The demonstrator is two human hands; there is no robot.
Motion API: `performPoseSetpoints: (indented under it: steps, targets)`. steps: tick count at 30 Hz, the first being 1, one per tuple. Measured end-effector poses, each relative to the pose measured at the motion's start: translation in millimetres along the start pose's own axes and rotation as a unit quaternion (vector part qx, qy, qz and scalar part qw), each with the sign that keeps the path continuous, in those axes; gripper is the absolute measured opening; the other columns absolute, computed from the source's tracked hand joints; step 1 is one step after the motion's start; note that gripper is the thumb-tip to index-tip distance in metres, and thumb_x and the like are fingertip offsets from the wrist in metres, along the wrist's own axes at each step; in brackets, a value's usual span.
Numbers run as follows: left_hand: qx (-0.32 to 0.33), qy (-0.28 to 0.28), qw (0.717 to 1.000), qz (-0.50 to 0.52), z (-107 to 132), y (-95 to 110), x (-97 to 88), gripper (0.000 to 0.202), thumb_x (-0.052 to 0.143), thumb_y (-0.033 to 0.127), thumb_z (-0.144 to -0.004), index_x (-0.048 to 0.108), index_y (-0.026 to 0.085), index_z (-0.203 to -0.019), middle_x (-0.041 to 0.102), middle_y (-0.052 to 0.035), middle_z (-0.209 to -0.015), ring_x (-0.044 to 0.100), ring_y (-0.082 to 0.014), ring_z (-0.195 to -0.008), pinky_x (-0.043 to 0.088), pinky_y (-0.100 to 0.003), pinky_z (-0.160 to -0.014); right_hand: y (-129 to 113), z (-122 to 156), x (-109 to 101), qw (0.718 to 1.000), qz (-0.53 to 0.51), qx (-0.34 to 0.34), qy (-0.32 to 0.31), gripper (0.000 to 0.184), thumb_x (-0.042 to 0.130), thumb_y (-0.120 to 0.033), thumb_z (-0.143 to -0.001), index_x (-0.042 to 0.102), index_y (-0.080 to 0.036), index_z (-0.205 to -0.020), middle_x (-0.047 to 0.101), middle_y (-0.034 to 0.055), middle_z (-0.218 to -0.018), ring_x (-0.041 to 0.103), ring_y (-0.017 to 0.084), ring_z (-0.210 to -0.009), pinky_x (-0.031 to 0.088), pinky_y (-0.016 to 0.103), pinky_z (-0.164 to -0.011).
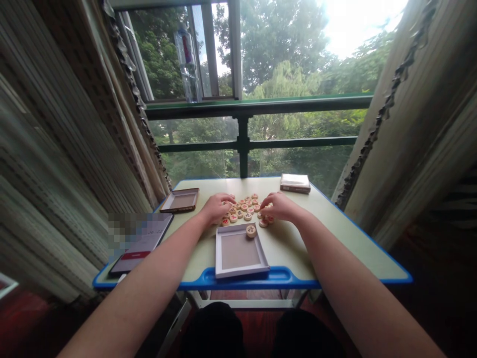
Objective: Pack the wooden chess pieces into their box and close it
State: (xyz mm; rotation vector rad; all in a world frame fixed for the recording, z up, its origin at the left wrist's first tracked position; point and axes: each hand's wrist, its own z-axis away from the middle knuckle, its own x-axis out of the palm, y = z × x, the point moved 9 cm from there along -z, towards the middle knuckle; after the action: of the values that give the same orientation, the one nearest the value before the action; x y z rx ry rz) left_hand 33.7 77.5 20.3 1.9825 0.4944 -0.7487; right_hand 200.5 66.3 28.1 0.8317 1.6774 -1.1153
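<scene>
A cluster of round wooden Chinese chess pieces, with red or dark characters on top, lies on the pale tabletop. My left hand rests at the cluster's left side, fingers stretched and slightly curved over the nearest pieces. On the opposite side, my right hand arches down with bent fingers, its tips at the pieces there. Neither hand visibly lifts a piece; the fingertips partly hide what they touch. In front of the cluster sits a shallow open box tray with one chess piece at its upper right rim.
Another shallow box part lies at the back left, and a small closed box at the back right. A tablet or phone lies at the left edge. The table has a blue rim. A bottle stands by the window.
</scene>
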Motion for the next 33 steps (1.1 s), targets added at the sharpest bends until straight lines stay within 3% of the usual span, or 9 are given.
performPoseSetpoints:
  steps: [4,10,16,19,23,26,29,33]
  targets:
    - [0.007,0.004,1.000,-0.029,-1.9,-4.0,-1.5,0.032,0.041,0.008,-0.064,0.069,0.015,-0.078,0.065,-0.0065,-0.104,0.057,-0.0185,-0.102,0.041,-0.029,-0.095,-0.5,-1.2,5.7,1.000,0.013,-0.003,-0.007,0.018,0.060,-0.030,-0.064,0.073,-0.021,-0.075,0.065,0.0069,-0.085,0.054,0.023,-0.085,0.041,0.030,-0.076]
    - [-0.013,-0.018,0.998,-0.056,-0.6,-6.5,0.9,0.051,0.041,0.008,-0.070,0.053,0.017,-0.119,0.068,-0.0031,-0.096,0.062,-0.0150,-0.084,0.048,-0.028,-0.083,1.6,-3.9,5.1,0.999,0.038,-0.004,0.024,0.021,0.054,-0.025,-0.070,0.071,-0.022,-0.081,0.063,0.0071,-0.089,0.053,0.020,-0.083,0.040,0.027,-0.074]
    - [0.031,-0.072,0.990,-0.119,1.3,3.2,11.2,0.032,0.047,0.011,-0.067,0.071,0.019,-0.088,0.067,-0.0037,-0.098,0.059,-0.0179,-0.094,0.044,-0.027,-0.089,5.4,-4.5,7.4,0.999,0.031,0.009,0.020,0.019,0.054,-0.022,-0.070,0.071,-0.022,-0.078,0.062,0.0067,-0.088,0.053,0.019,-0.081,0.039,0.026,-0.075]
    - [0.029,-0.077,0.990,-0.117,0.7,2.1,11.6,0.036,0.045,0.008,-0.067,0.070,0.019,-0.091,0.068,-0.0031,-0.099,0.059,-0.0171,-0.095,0.044,-0.026,-0.089,-2.8,-4.1,7.1,0.999,0.003,-0.018,0.034,0.020,0.054,-0.026,-0.073,0.071,-0.022,-0.083,0.062,0.0075,-0.093,0.052,0.021,-0.087,0.038,0.030,-0.079]
    - [-0.015,-0.048,0.991,-0.127,-2.1,-8.6,5.0,0.046,0.040,0.000,-0.063,0.068,0.016,-0.097,0.066,-0.0043,-0.104,0.058,-0.0167,-0.099,0.043,-0.025,-0.089,-25.6,-1.7,12.4,0.992,-0.045,-0.114,0.040,0.024,0.054,-0.028,-0.077,0.069,-0.028,-0.096,0.060,0.0048,-0.105,0.047,0.021,-0.098,0.034,0.034,-0.088]
    - [-0.030,-0.060,0.988,-0.137,-2.9,-14.1,6.9,0.048,0.039,-0.002,-0.061,0.069,0.016,-0.095,0.066,-0.0050,-0.103,0.058,-0.0172,-0.098,0.043,-0.026,-0.089,-36.8,0.1,21.0,0.985,-0.039,-0.167,0.025,0.022,0.053,-0.027,-0.079,0.069,-0.029,-0.094,0.060,0.0029,-0.108,0.047,0.020,-0.098,0.031,0.036,-0.089]
    - [-0.019,-0.065,0.988,-0.139,-3.3,-13.4,7.7,0.048,0.038,-0.003,-0.061,0.070,0.016,-0.092,0.066,-0.0047,-0.103,0.058,-0.0169,-0.098,0.042,-0.025,-0.090,-39.3,-0.1,27.4,0.982,-0.032,-0.185,0.010,0.022,0.053,-0.024,-0.079,0.070,-0.028,-0.092,0.061,0.0031,-0.107,0.049,0.020,-0.099,0.028,0.037,-0.090]
    - [-0.052,-0.023,0.985,-0.162,-4.0,-20.9,-4.7,0.046,0.040,0.000,-0.063,0.069,0.016,-0.095,0.067,-0.0067,-0.101,0.059,-0.0184,-0.096,0.043,-0.026,-0.087,-34.7,-2.3,26.4,0.984,-0.042,-0.170,0.017,0.021,0.056,-0.028,-0.077,0.069,-0.026,-0.093,0.061,0.0037,-0.107,0.049,0.021,-0.097,0.030,0.038,-0.088]
